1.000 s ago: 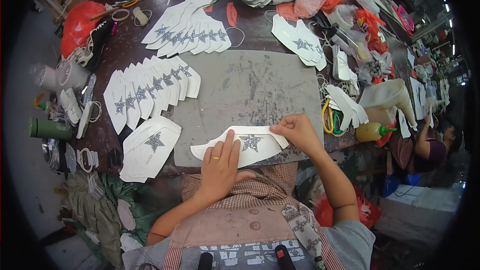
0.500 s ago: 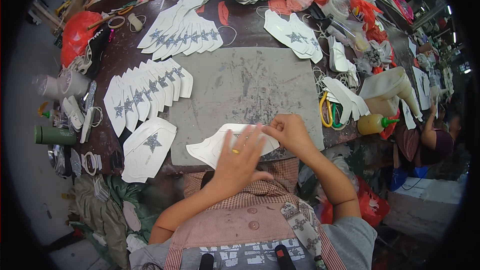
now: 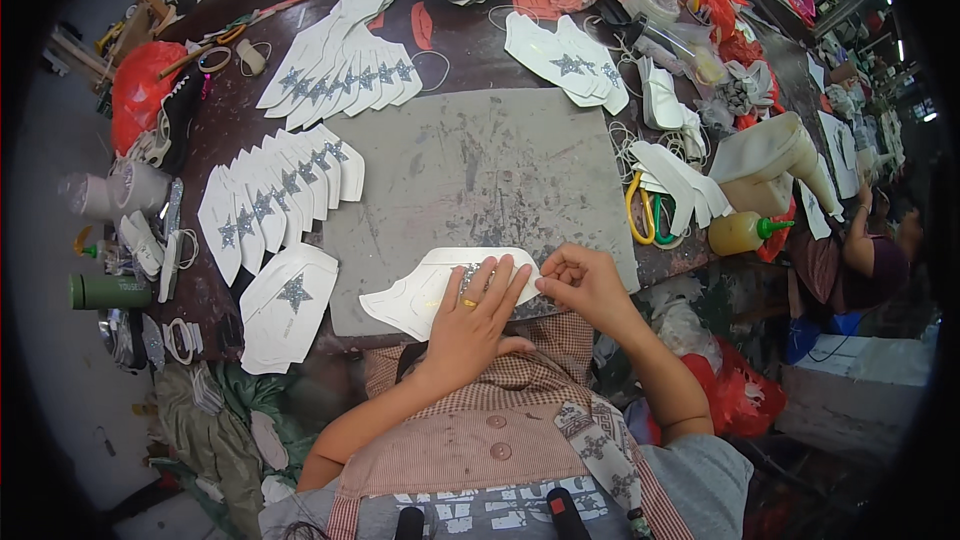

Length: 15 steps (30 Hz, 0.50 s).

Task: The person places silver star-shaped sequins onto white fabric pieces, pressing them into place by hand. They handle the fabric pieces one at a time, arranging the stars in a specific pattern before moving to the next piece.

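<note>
One starred piece point(image 3: 420, 288) seems unfinished under your flat left hand point(image 3: 472, 325); whether your right hand point(image 3: 592, 292) grips its three-o'clock edge is unclear; ten-o'clock fanned pieces point(image 3: 276, 192) look done.

Left fingers point(image 3: 496, 286) shifted rightward (star point(image 3: 469, 274) part-covered now);

Soft, even light falls on the grey board point(image 3: 460, 170), while the edges curve into black.

This is looking like a workshop: a stained board point(image 3: 480, 165) is lying along the near edge of the table point(image 3: 465, 50), matching pieces point(image 3: 278, 198) are fanning toward the left edge, and a co-worker point(image 3: 862, 265) is showing past the right.
</note>
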{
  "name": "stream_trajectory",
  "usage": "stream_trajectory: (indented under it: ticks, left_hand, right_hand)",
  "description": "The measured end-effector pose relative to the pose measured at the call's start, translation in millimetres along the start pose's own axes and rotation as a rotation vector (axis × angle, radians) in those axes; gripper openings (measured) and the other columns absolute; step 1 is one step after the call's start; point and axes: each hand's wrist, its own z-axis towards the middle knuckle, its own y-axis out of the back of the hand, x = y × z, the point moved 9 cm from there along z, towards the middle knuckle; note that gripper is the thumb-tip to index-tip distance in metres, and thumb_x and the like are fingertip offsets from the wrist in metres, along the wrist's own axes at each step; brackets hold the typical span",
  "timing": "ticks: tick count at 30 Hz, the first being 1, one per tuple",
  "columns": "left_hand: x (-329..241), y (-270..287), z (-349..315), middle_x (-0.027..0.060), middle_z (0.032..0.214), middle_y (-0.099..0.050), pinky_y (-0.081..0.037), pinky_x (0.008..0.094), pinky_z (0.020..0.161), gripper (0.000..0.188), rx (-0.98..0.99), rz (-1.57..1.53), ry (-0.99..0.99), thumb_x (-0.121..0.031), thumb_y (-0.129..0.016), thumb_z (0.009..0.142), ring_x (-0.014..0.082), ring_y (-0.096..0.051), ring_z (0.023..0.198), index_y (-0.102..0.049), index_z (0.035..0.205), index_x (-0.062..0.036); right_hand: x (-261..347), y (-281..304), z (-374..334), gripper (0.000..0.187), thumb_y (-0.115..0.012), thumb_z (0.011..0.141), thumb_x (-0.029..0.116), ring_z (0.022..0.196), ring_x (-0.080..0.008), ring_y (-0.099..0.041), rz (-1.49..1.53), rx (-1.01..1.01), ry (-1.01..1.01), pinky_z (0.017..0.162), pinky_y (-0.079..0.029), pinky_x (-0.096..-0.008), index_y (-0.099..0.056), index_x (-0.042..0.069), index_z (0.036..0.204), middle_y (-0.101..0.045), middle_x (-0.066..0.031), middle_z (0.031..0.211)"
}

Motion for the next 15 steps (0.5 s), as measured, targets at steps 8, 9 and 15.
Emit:
stream_trajectory:
  ticks: [8, 9, 15]
  left_hand:
    - [44.2, 45.9, 2.5, 0.0205, 0.135, -0.049, -0.039, 0.0495, 0.103, 0.082, -0.153, -0.131, 0.184, -0.040, -0.080, 0.075, 0.0380, -0.046, 0.126, -0.050, 0.141, -0.0019]
    - [51.6, 60.3, -6.9, 0.0227, 0.133, -0.049, -0.042, 0.0484, 0.099, 0.077, -0.234, 0.030, 0.215, -0.035, -0.081, 0.076, 0.0396, -0.048, 0.121, -0.052, 0.138, -0.0003]
    - [96.0, 65.1, -42.4, 0.0155, 0.099, -0.064, -0.047, 0.0411, 0.088, 0.066, -0.130, -0.360, 0.570, -0.013, -0.078, 0.081, 0.0306, -0.059, 0.090, -0.053, 0.141, -0.0017]
  right_hand:
    - [70.5, -11.7, -27.2, 0.017, -0.069, 0.087, 0.011, 0.077, -0.0379, -0.063, -0.526, -0.106, 0.585, 0.070, -0.051, -0.0441, -0.063, 0.001, 0.099, -0.063, -0.0147, 0.082]
    - [75.3, -15.6, -35.8, 0.017, -0.068, 0.088, 0.012, 0.078, -0.0383, -0.063, -0.446, -0.128, 0.719, 0.072, -0.052, -0.0446, -0.063, 0.001, 0.099, -0.063, -0.0153, 0.084]
    - [32.4, 59.6, 8.1, 0.025, -0.072, 0.089, 0.012, 0.080, -0.0145, -0.069, -0.159, -0.332, 0.298, 0.071, -0.055, -0.0293, -0.068, -0.003, 0.108, -0.072, -0.0117, 0.093]
